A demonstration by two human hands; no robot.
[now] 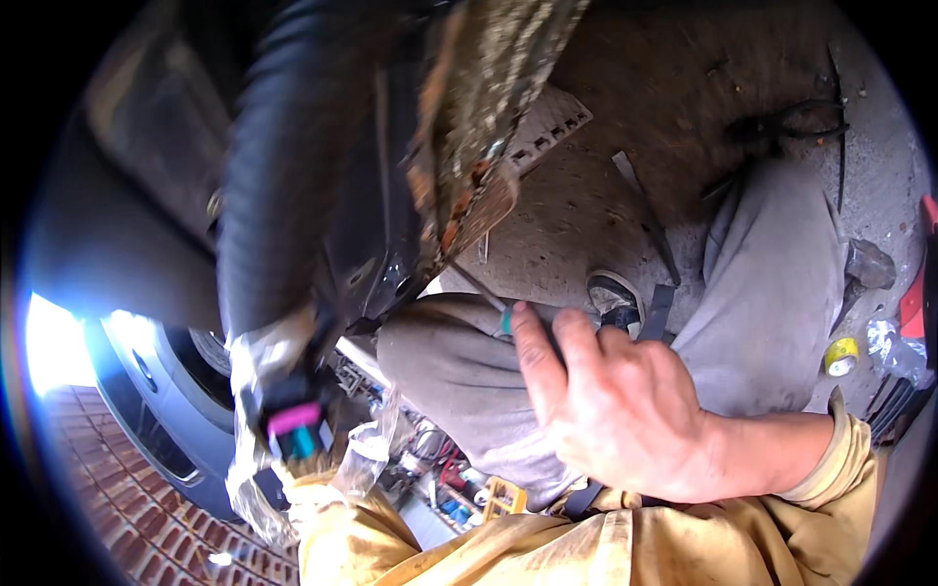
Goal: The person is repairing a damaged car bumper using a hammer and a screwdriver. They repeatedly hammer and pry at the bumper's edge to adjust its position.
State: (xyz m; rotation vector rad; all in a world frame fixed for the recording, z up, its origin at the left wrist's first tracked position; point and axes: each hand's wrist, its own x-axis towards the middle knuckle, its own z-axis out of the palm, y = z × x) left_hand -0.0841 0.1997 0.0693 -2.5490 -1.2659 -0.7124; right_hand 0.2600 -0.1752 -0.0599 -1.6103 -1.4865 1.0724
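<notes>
My right hand point(625, 410) is closed around a screwdriver-like tool point(506, 320) with a green part at its collar, the index finger lying along it. Its thin metal shaft points up and left to the lower end of a rusty metal edge point(459, 210); whether the tip touches is unclear. A black ribbed hose point(283, 146) hangs close on the left, blurred. Below it dangles a black connector point(293, 420) with pink and teal parts, wrapped in torn clear plastic point(256, 391). My left sleeve reaches up behind this plastic, and the fingers of my left hand are hidden.
My grey-trousered knees point(772, 264) are bent around the work. Pliers point(811, 122), a flat strip point(645, 210), a yellow can point(841, 356) and clear plastic bag point(899, 352) lie on the ground. Assorted parts point(449, 479) sit below; a car point(186, 410) stands at left.
</notes>
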